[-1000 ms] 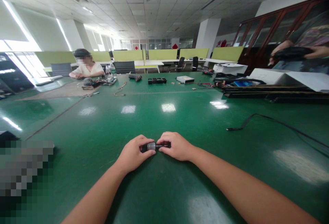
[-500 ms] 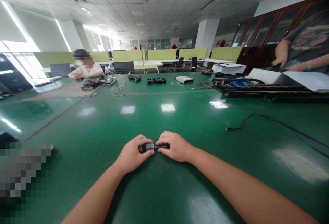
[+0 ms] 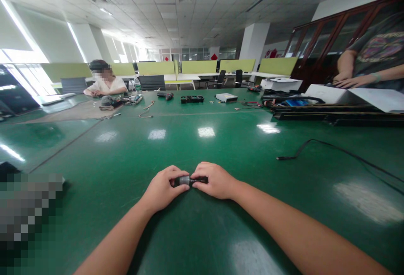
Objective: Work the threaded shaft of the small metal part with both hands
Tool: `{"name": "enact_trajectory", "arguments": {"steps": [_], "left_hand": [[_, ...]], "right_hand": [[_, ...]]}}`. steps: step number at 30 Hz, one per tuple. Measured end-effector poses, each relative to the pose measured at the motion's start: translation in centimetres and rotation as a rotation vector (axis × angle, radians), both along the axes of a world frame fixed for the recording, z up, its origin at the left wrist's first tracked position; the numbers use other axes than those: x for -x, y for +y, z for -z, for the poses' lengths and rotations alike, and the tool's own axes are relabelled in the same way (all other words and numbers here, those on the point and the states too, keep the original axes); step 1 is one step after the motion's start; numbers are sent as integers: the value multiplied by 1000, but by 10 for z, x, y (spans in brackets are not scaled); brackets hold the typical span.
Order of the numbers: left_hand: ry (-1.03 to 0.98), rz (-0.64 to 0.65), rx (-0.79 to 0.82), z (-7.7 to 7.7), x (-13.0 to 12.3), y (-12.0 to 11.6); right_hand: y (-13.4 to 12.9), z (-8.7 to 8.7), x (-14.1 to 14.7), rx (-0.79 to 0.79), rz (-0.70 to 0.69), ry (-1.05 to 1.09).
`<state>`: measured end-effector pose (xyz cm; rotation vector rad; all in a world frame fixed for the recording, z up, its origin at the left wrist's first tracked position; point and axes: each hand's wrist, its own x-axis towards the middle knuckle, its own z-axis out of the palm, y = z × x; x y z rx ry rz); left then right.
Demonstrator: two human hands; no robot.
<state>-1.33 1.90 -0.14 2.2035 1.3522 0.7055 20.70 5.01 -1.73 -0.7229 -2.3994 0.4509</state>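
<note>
A small dark cylindrical object with a grey band lies sideways low over the green table. My left hand is closed round its left end, thumb and fingers at the grey band. From the right, my right hand pinches the thinner black part, which is in line with the grey-banded part. The two hands nearly meet at the narrow joint between the parts. What lies inside each palm is hidden.
A black cable curves across the right side. Farther back lie a black fan unit, a white box-shaped device and long black rails. One person sits back left; another person stands at the right.
My hands and the object they hold have barely moved. At the right, the other person's hands have shifted and come closer together.
</note>
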Motion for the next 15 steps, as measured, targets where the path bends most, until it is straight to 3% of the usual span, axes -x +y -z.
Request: {"name": "enact_trajectory", "arguments": {"steps": [15], "left_hand": [[18,-25,-9,-2,-1,-3]], "right_hand": [[-1,-5,1,-11,11,-22]]}}
